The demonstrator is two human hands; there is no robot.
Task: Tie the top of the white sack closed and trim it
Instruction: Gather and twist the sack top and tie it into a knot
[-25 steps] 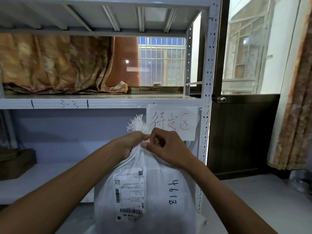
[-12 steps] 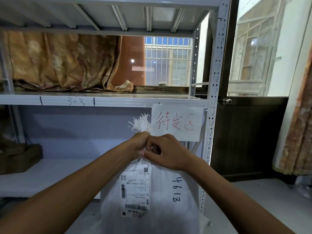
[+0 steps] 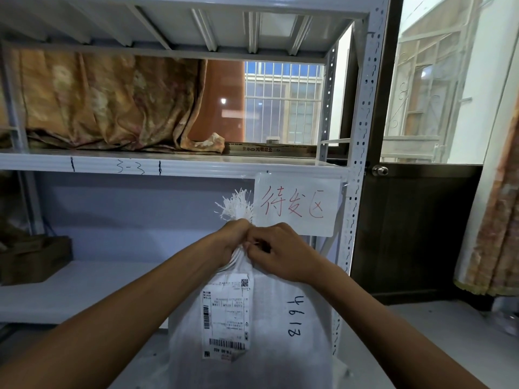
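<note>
A white woven sack [image 3: 275, 327] stands upright in front of me, with a shipping label [image 3: 226, 315] and the handwritten number 4613 on its front. Its top is gathered into a narrow neck, and a frayed white tuft [image 3: 235, 204] sticks up above my fingers. My left hand [image 3: 231, 240] is clenched around the neck from the left. My right hand [image 3: 280, 252] pinches at the same spot from the right, touching the left hand. Whatever tie lies between the fingers is hidden.
A grey metal shelf rack [image 3: 362, 141] stands right behind the sack, with a paper sign [image 3: 297, 204] in red writing hung from its middle shelf. A dark wooden box [image 3: 33, 262] sits on the lower shelf at left. A dark door [image 3: 415, 228] and a curtain [image 3: 497, 220] are at right.
Both hands have stayed on the sack's neck and drawn closer together. The view has shifted slightly, so the sack and hands sit a little more to the right and higher.
</note>
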